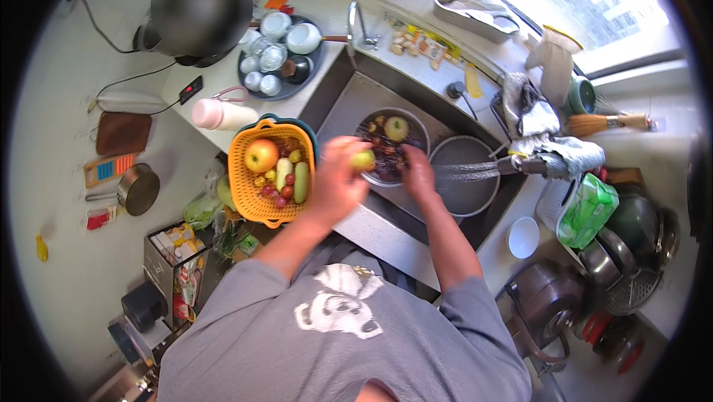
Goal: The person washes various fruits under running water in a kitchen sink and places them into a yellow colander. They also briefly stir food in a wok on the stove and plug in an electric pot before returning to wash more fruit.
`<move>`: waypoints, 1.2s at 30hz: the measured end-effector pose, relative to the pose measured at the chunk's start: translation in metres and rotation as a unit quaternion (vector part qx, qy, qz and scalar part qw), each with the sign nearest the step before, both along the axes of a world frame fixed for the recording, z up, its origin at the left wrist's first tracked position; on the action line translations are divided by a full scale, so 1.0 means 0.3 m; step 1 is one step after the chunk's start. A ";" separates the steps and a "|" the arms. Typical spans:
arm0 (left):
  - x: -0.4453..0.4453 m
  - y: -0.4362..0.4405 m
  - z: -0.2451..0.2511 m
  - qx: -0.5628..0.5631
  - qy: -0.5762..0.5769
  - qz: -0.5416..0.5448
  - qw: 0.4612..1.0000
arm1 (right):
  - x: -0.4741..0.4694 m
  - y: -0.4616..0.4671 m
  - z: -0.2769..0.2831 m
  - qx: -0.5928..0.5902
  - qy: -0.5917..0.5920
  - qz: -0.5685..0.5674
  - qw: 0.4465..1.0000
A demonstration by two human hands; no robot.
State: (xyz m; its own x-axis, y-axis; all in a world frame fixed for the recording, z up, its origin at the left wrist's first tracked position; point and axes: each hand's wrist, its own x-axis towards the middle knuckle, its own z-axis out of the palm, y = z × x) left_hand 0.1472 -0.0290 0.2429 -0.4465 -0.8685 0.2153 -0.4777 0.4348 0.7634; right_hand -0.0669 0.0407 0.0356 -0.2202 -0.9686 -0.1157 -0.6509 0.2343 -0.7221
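Note:
My left hand, blurred, grips a small yellow-green fruit between the orange basket and the sink. My right hand is at the right edge of a round metal bowl in the sink; its fingertips dip among the fruit, and whether they hold any cannot be told. Inside the bowl are a pale green apple-like fruit and several small dark red ones in water. An orange perforated basket, nested in a teal one, holds a large orange-yellow fruit, grapes, cherry tomatoes and two elongated vegetables.
Water runs from a faucet over a second metal pan. Left of the sink stand a pink-capped bottle and a tray of cups. A white bowl and a green package sit at the right.

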 end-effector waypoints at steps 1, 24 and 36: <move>0.105 -0.016 0.024 -0.013 -0.058 0.044 0.997 | 0.029 -0.007 -0.025 -0.001 0.151 0.051 0.987; -0.222 -0.089 -0.641 0.240 -0.434 0.063 0.866 | 0.119 -0.252 -0.104 0.097 0.022 0.204 0.974; -0.167 -0.139 -0.889 0.266 -0.262 -0.044 0.926 | 0.180 -0.061 -0.246 -0.012 -0.273 -0.148 0.951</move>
